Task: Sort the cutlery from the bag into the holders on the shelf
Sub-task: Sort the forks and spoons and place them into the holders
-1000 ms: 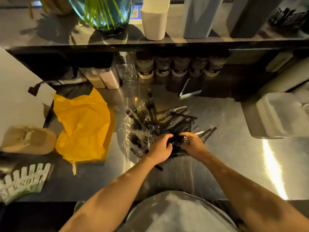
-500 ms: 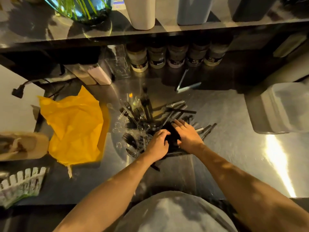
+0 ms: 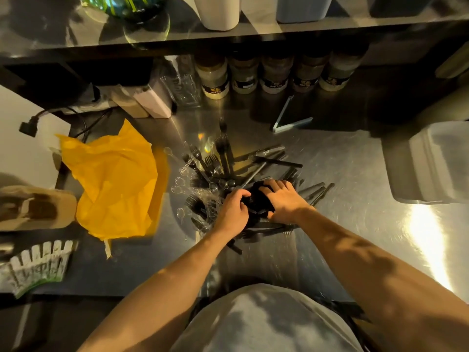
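Gathering step: left hand (image 3: 232, 212) and right hand (image 3: 285, 200), fingers curled onto a bunch of black plastic cutlery (image 3: 258, 199) within the pile, right of yellow bag (image 3: 114, 184). Next: lift bunch to white holder (image 3: 218, 11), beyond the bag.

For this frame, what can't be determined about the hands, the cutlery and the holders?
- Head view: the left hand and right hand cover a dark bundle; its piece types and count are hidden.
- Holders on the shelf: tops cut off by the upper edge, contents unseen.
- Clear spoons: glare and blur prevent counting.
- Jar labels: too small and dim.
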A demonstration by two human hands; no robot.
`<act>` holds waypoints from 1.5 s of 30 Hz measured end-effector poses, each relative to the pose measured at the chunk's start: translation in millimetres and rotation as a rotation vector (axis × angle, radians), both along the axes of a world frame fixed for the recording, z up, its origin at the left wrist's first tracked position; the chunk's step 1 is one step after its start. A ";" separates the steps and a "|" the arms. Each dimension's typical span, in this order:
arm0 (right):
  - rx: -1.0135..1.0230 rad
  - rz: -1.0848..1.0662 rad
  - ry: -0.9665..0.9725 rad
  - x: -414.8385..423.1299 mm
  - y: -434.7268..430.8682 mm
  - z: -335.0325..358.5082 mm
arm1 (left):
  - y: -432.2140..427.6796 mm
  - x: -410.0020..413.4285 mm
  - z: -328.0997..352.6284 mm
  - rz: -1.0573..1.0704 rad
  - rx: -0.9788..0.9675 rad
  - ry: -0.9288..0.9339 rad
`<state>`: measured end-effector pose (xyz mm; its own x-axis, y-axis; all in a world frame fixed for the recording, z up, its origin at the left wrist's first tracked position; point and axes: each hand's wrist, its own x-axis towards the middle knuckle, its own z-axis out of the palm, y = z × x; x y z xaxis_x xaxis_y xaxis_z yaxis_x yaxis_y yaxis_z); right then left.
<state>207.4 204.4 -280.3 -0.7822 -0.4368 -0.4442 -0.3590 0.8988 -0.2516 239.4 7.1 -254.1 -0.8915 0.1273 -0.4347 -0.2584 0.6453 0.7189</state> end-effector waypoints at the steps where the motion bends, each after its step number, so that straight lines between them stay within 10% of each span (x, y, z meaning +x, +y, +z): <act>1: 0.012 0.010 0.007 2.2 -0.5 -0.4 | 1.5 0.8 0.3 0.011 0.000 -0.009; 20: 0.235 0.004 0.041 7.5 -6.7 4.1 | -2.6 0.2 13.3 0.109 0.116 -0.104; 45: -0.102 -0.288 0.175 7.6 31.6 49.2 | 90.0 -33.0 51.0 0.593 0.592 -0.460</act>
<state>215.0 236.0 -231.1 -0.9402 -0.2227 -0.2579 -0.1402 0.9427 -0.3027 206.5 97.1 -203.1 -0.6397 0.0217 -0.7683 -0.7648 -0.1174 0.6335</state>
